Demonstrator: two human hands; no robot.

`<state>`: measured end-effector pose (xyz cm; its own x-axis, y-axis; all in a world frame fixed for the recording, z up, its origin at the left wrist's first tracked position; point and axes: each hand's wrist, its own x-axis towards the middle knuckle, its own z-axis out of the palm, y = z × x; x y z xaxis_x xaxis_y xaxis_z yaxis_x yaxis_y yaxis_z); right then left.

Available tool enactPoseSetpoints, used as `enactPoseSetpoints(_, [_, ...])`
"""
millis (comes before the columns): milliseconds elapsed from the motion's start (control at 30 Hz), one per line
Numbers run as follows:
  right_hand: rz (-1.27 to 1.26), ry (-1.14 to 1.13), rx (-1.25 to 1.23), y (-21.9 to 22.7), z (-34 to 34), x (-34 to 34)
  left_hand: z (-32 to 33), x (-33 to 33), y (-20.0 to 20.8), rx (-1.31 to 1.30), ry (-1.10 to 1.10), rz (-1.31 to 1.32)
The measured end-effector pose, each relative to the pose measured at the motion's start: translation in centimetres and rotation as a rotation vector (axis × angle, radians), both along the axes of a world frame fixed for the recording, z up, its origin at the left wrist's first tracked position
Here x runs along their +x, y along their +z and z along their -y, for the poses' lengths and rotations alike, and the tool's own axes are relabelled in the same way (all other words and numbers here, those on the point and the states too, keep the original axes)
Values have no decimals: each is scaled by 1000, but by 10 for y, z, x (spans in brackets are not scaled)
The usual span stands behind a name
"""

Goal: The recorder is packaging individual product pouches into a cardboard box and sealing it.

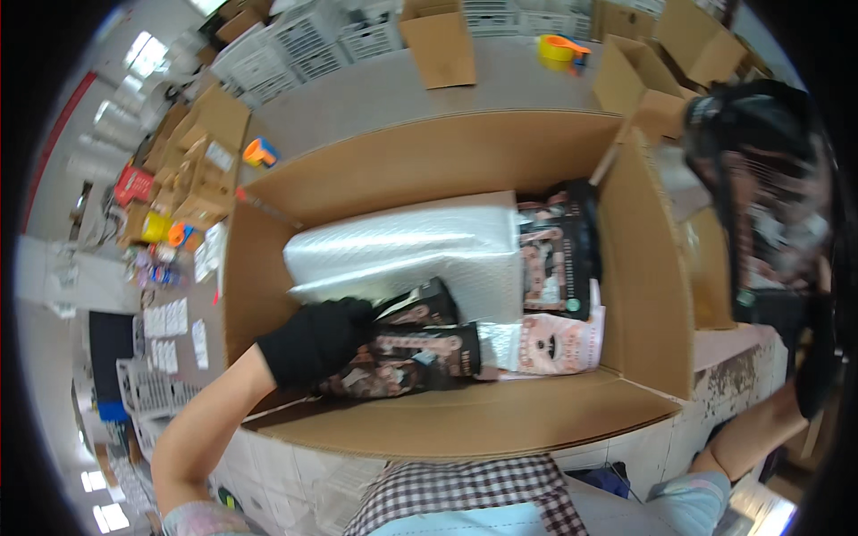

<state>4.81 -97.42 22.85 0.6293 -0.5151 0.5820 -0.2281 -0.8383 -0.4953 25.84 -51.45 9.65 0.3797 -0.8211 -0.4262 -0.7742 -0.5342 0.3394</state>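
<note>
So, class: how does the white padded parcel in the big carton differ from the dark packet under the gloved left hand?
The white padded parcel is pale, plain and bulky; the dark packet is black-and-pink, printed and slimmer. The parcel lies untouched; the gloved left hand is on the packet. Both lie inside the big carton.

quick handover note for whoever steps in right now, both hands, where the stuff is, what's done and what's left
Left hand, in a black glove: down inside the big cardboard box, gripping a dark printed package at the near wall.
Right hand: outside the box on the right, raised, holding a bundle of dark packages.
In the box: a white bubble-wrap bundle, upright dark packages at the right wall, a pink and white package.
Done: box partly filled.
Left: the bundle in the right hand is not yet in.
</note>
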Motion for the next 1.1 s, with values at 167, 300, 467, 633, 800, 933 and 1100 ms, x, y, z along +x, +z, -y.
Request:
enactPoseSetpoints(167, [8, 11, 407, -99, 36, 36, -3, -5, 16, -91, -43, 58])
enactPoseSetpoints(300, [19, 58, 337, -171, 83, 55, 22, -2, 24, -63, -251, 192])
enactPoseSetpoints(467, [-19, -41, 339, -274, 128, 75, 12, -21, 13, 38, 41, 163])
enactPoseSetpoints(633, [-374, -263, 356, -393, 185, 57, 7, -20, 5, -3, 29, 295])
enactPoseSetpoints(800, [-652, -250, 188, -433, 272, 21, 20, -15, -1, -103, 123, 201])
enactPoseSetpoints(933, [-586, -92, 187, -380, 238, 29, 14, -22, 9, -75, 67, 285])
enactPoseSetpoints(1100, [-347, 158, 255, -203, 149, 42, 7, -30, 25, -113, 3, 432])
